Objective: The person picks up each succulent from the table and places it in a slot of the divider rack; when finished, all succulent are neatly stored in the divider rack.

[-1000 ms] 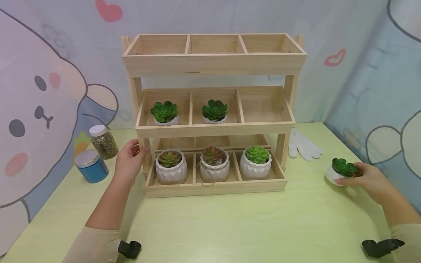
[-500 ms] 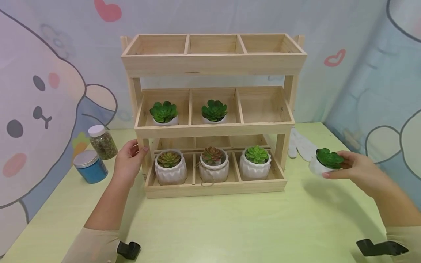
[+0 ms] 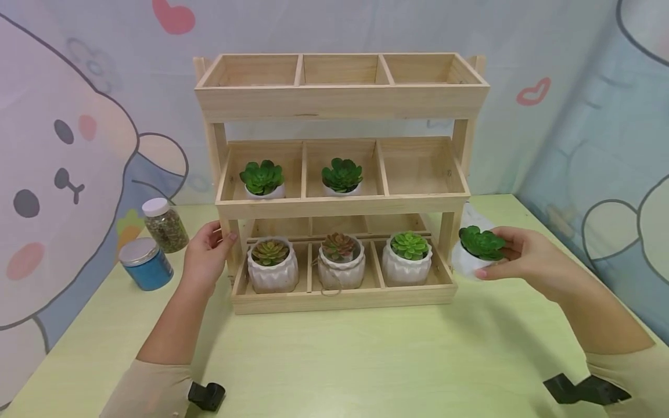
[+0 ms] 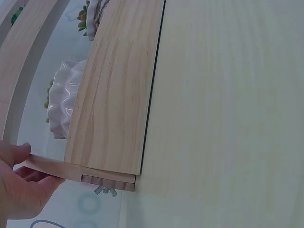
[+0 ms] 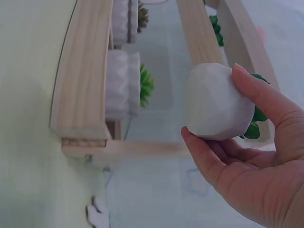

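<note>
My right hand (image 3: 528, 261) holds a small white pot with a dark green succulent (image 3: 481, 244) between thumb and fingers, just right of the wooden shelf's lower tier. In the right wrist view the faceted white pot (image 5: 216, 102) hangs above the table, gripped at its side. My left hand (image 3: 208, 252) pinches the left upright of the three-tier wooden plant shelf (image 3: 342, 104); the left wrist view shows the thumb and fingers (image 4: 40, 192) around that post. Two similar green succulents (image 3: 263, 179) sit in the middle tier's left and centre compartments.
Three white ceramic pots with succulents (image 3: 273, 266) stand in the bottom tier. A jar with a blue label (image 3: 146, 266) and a jar of granules (image 3: 166, 226) are left of the shelf. A white glove (image 3: 477, 216) lies behind the held pot.
My right hand has lifted the potted succulent off the table and carried it left towards the shelf's right side. My left hand stays on the upright.
</note>
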The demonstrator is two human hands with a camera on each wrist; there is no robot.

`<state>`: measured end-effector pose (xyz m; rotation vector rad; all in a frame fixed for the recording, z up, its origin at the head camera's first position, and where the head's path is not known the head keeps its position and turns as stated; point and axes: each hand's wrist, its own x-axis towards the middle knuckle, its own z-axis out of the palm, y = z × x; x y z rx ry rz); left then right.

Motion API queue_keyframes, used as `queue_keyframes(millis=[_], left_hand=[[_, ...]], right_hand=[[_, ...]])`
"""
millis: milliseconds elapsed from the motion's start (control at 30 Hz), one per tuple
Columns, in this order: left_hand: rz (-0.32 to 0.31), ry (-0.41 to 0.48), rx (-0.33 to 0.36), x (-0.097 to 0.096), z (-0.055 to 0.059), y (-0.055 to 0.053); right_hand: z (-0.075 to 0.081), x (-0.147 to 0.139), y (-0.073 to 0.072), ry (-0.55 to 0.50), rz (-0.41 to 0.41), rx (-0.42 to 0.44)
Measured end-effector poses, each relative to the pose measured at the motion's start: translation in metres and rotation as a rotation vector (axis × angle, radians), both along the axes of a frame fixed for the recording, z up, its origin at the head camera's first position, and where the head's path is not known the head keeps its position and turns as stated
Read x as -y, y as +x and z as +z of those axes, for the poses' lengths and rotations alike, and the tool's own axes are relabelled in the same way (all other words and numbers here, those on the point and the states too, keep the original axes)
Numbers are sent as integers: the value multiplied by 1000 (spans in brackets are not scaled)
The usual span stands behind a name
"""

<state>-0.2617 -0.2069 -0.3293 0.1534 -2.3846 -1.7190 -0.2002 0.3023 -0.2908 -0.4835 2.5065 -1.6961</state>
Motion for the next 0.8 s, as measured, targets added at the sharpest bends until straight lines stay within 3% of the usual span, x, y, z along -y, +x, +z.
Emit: queue_keyframes(millis=[367, 600, 800], left_hand=[[0, 3, 13, -1, 1, 0], [4, 10, -10, -1, 2, 0], [-1, 5, 6, -1, 1, 0]], right_hand=[[40, 32, -8, -4, 121, -81], [73, 51, -26, -1, 67, -70], [92, 66, -45, -1, 1, -89]])
